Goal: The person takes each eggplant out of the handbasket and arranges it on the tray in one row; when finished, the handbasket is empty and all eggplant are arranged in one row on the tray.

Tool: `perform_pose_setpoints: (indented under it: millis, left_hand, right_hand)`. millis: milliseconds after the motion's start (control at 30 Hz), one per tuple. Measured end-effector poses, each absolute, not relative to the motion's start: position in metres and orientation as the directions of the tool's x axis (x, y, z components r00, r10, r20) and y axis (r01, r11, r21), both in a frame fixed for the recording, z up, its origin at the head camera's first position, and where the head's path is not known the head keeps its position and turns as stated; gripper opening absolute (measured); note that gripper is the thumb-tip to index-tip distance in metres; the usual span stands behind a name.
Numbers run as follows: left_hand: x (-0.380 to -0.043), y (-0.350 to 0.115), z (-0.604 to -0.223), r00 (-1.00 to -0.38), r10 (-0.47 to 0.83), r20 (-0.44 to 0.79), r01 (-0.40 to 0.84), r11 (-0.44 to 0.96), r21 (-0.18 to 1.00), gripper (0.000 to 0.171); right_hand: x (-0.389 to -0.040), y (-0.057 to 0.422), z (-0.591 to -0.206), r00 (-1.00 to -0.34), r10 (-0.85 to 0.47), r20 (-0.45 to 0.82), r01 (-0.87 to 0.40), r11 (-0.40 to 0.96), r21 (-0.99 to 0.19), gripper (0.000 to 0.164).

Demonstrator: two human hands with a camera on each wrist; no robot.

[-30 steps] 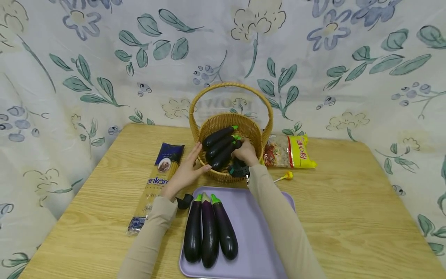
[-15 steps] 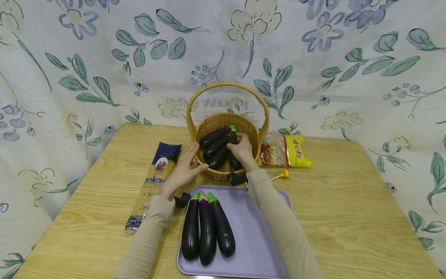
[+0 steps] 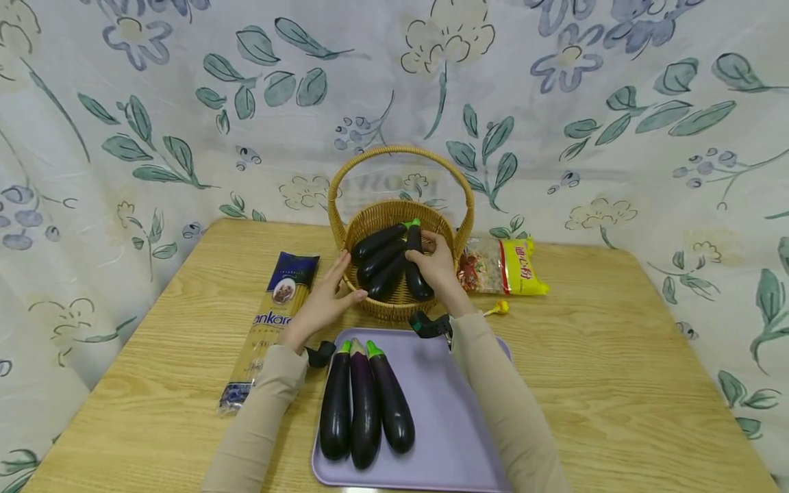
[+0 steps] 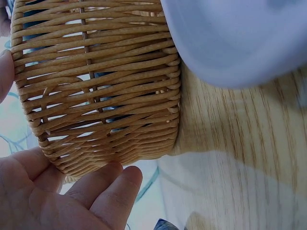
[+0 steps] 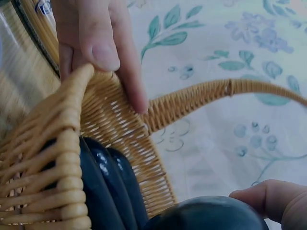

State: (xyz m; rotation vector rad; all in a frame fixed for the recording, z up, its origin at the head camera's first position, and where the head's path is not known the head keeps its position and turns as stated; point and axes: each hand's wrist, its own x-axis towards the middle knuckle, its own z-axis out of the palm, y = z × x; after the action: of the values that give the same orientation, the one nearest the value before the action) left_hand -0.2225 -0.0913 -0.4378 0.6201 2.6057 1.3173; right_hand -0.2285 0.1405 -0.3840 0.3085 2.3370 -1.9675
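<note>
A wicker basket (image 3: 394, 313) with a tall handle stands at the back of the table, with several dark eggplants (image 3: 377, 241) in it. Inside its right half, my right hand (image 3: 439, 268) grips the eggplant (image 3: 420, 282) furthest right by its upper part, thumb and fingers on either side. That eggplant's rounded end (image 5: 211, 213) looms large in the right wrist view. At the basket's left side, my left hand (image 3: 322, 307) rests with extended fingers on the outer wall (image 4: 105, 110) and thumb at the front rim. Three eggplants (image 3: 365, 411) lie side by side on a lilac tray (image 3: 446, 418).
Left of the tray lies a long pasta packet (image 3: 265, 349), partly behind my left forearm. A yellow and clear food bag (image 3: 520, 267) sits right of the basket, with a yellow lollipop (image 3: 501, 307) in front. A floral curtain (image 3: 542, 137) hangs behind the table.
My right hand has set the held eggplant more upright beside the others in the basket and shifted slightly right with it. The left hand stays at the basket. The head view has shifted slightly.
</note>
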Motion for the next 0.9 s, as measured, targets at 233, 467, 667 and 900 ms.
perform_pose_setpoints:
  millis: [233,467,667,900]
  left_hand:
    - [-0.223,-0.092,-0.438,-0.903,0.426,0.045,0.288,0.526,0.800,0.089]
    - [-0.223,-0.091,-0.439,-0.901,0.431,0.053,0.302,0.535,0.789,0.089]
    - [-0.222,-0.090,-0.435,-0.897,0.440,0.046,0.303,0.535,0.789,0.089]
    - [-0.223,-0.091,-0.438,-0.897,0.441,0.040,0.293,0.524,0.799,0.088]
  right_hand:
    - [-0.213,0.139,-0.382,-0.985,0.064,-0.159,0.168,0.180,-0.969,0.058]
    - [-0.182,0.146,-0.383,-0.992,0.005,-0.129,0.129,0.141,-0.982,0.051]
    - [-0.157,0.152,-0.383,-0.998,-0.011,-0.067,0.065,0.138,-0.988,0.050]
    - [-0.143,0.150,-0.384,-0.996,-0.077,-0.034,0.023,0.138,-0.990,0.051]
